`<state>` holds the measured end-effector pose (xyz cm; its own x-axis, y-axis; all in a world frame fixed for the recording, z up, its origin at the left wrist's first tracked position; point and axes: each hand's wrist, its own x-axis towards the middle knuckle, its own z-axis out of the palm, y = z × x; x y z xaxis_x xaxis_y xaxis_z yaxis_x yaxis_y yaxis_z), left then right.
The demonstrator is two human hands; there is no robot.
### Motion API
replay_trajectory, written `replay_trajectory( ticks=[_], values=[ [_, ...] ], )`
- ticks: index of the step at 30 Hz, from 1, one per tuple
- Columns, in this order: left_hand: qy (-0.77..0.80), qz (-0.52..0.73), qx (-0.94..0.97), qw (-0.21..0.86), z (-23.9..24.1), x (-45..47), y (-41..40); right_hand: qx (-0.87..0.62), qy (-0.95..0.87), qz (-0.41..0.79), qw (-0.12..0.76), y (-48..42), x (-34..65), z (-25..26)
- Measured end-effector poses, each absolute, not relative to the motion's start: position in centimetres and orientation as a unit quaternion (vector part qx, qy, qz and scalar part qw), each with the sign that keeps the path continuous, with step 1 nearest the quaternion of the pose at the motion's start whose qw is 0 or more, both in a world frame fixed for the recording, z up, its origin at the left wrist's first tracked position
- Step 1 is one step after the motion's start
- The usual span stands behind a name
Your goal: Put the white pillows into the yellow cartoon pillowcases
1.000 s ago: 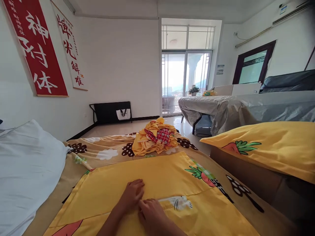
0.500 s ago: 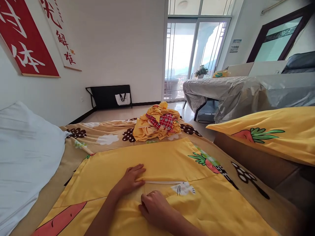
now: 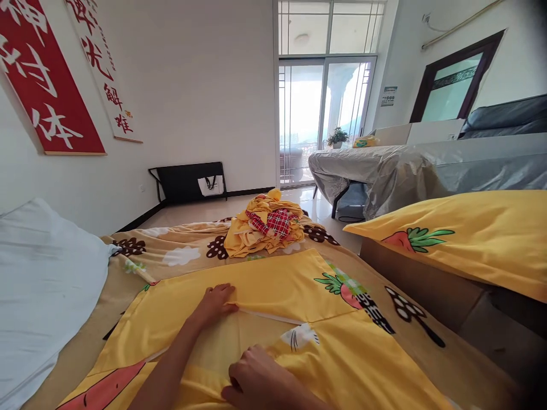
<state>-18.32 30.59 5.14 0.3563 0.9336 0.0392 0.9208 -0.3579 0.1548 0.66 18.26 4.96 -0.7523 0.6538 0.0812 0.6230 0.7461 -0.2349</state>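
A yellow pillowcase point(image 3: 273, 273) with printed carrots lies flat before me, its slit-like opening parted and paler cloth showing inside. My left hand point(image 3: 217, 302) is closed on the upper edge of that opening, with the thumb at the rim and the fingers over the cloth. Nearer to me, my right hand point(image 3: 256, 376) has its fingers curled tight round the lower edge, beside a printed white whiskered face. Its fingertips are hidden in the fabric. A white pillow point(image 3: 47, 285) lies at the left.
Under the pillowcase is a tan patterned blanket point(image 3: 183, 256). Crumpled yellow and red-checked cloth point(image 3: 269, 225) sits at its far end. To the right, a yellow carrot-print pillow point(image 3: 478, 233) rests on a brown box point(image 3: 419, 290). A plastic-covered table point(image 3: 384, 165) stands behind.
The opening has been pulled wider. My right hand has drawn the lower edge toward me, while my left hand has gone from lying spread to closing on the upper edge. The view has tilted up.
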Motion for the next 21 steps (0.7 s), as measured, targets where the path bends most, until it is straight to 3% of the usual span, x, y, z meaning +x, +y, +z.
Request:
replay_trajectory(
  ticks=[3,10,21],
  values=[
    [0.553,0.066,0.830,0.024,5.4,-18.5,31.9,-0.321,-0.939,0.106,0.062,18.4,0.6,4.9],
    [0.578,0.096,0.807,-0.074,4.5,-17.9,31.9,-0.261,-0.950,0.150,-0.079,19.0,0.1,5.8],
    [0.531,0.064,0.838,-0.104,5.2,-18.2,30.0,-0.294,-0.927,0.232,-0.022,19.2,0.6,4.9]
  ],
)
